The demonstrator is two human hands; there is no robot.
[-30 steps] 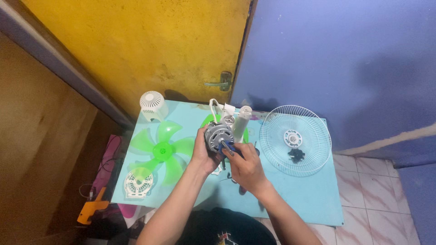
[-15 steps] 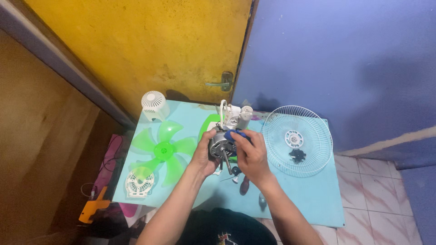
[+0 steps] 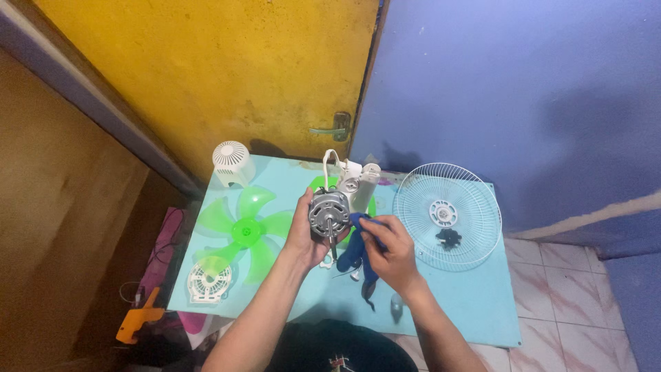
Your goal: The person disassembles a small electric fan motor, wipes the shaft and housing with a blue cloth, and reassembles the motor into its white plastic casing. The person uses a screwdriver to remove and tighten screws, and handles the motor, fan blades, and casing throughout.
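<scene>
The right hand [image 3: 389,253] is pinching a blue cloth [image 3: 359,248] shut between its fingers, just right of the motor's shaft. The left hand [image 3: 306,231] is gripping the fan motor [image 3: 328,212] closed from behind, shaft pointing down toward the person, above the light blue table [image 3: 475,310].

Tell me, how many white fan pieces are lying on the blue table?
3: a domed white cover at the far left corner, a round vented white piece near the front left, and the wire guard on the right. Hands may hide more.
</scene>
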